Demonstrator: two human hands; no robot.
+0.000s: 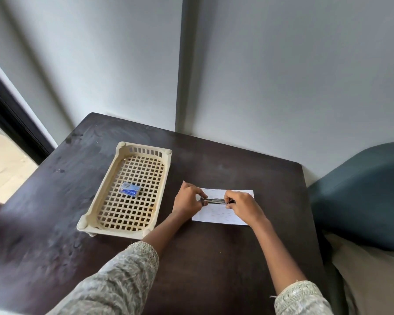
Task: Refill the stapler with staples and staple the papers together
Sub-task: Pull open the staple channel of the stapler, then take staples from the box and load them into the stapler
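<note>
Both hands work at the middle of the table (214,258), each clamped on one end of the stapler (214,200). The left hand (187,198) pinches its nine o'clock end and the right hand (241,205) curls round its three o'clock end. The stapler lies over the papers (218,215), which are flat beneath. This looks like the loading step, though I cannot tell whether staples are in. It is best to steady the base with one hand and ease the magazine open gently. The staple box (129,189) waits in the tray (87,221) at ten o'clock.
</note>
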